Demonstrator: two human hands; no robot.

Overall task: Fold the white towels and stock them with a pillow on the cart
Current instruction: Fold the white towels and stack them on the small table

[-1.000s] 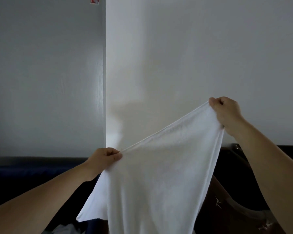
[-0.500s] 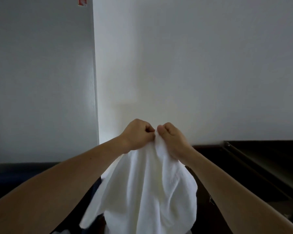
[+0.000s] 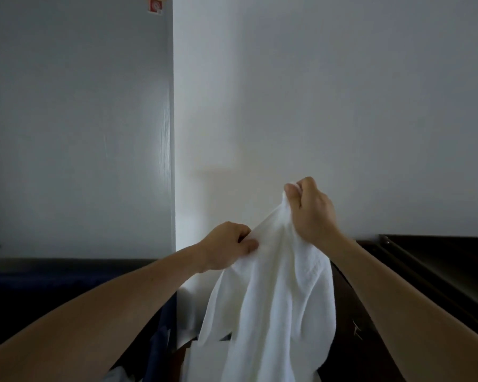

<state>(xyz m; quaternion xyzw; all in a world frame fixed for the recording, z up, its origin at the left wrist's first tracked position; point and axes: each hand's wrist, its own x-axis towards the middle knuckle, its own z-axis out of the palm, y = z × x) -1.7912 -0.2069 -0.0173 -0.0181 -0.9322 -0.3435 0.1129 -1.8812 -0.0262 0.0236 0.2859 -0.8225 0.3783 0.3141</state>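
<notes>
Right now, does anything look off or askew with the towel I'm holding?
The white towel hangs bunched and lopsided: the right hand grips it higher than the left hand. No stains or tears show.

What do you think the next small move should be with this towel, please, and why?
Probably draw the left hand outward along the edge until it is taut. The right hand pinches the towel at the top, the left grips just below, and the cloth hangs bunched.
</notes>
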